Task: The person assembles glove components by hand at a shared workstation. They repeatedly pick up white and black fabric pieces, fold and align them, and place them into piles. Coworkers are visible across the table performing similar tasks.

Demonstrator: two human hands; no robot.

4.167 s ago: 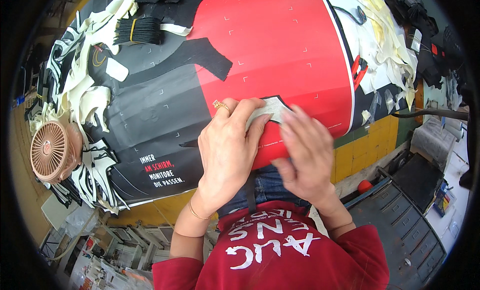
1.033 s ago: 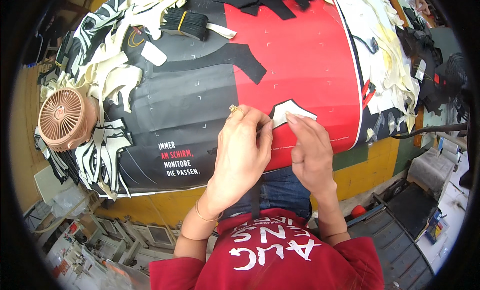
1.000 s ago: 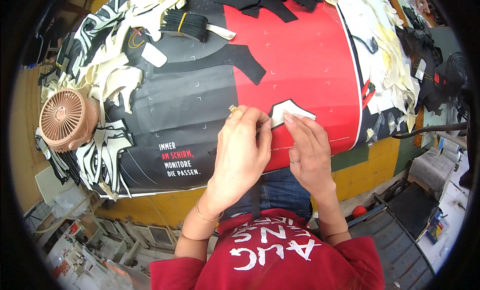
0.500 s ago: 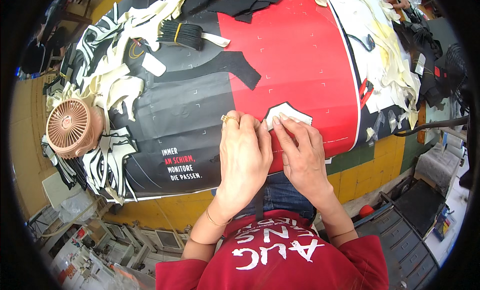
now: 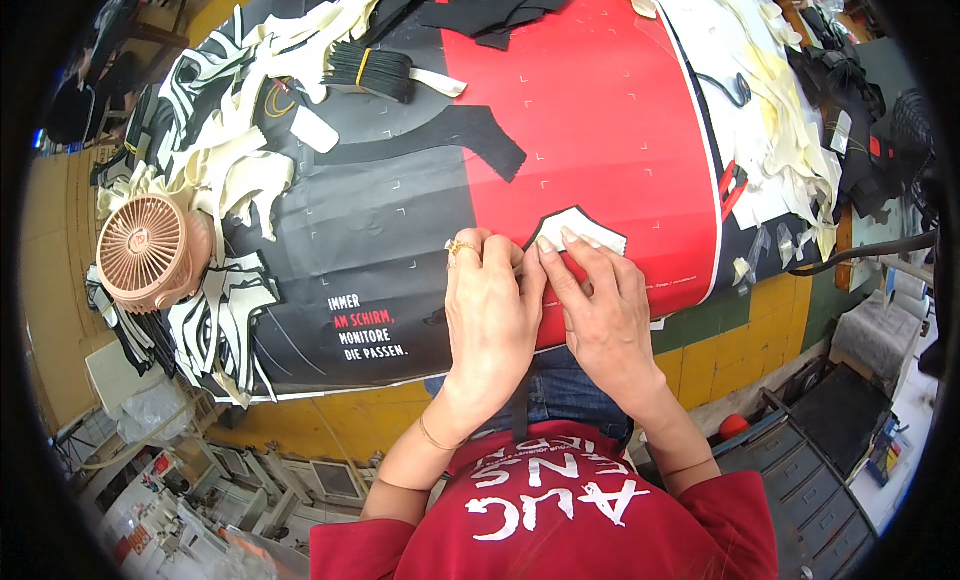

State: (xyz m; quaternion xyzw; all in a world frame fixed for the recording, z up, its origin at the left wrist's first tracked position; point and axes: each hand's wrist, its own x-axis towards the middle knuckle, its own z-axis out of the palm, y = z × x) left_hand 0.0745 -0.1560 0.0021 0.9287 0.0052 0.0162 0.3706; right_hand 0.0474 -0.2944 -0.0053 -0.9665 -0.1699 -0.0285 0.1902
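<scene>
A white fabric piece with a black edge [image 5: 577,223] lies on the red part of the printed sheet, its far end showing beyond my fingertips. My left hand [image 5: 492,305] is closed in a pinch at the piece's near left edge, fingers curled under. Beside it, my right hand [image 5: 607,305] presses thumb and fingers together on the near side of the same piece. The fingertips of both hands almost meet there, and they hide the rest of the fabric. Farther off lies a flat curved black fabric piece [image 5: 440,135].
A bundle of black strips with a yellow band [image 5: 368,72] sits at the far left of the sheet. Trimmed black-and-white pieces [image 5: 222,310] lie near a pink fan [image 5: 148,252]. Red-handled snips [image 5: 734,188] and cream fabric scraps [image 5: 775,130] are on the right.
My right fingers have shifted slightly along the fabric piece, toward my left hand. My left hand stays at its edge. The whole view has moved a little.
</scene>
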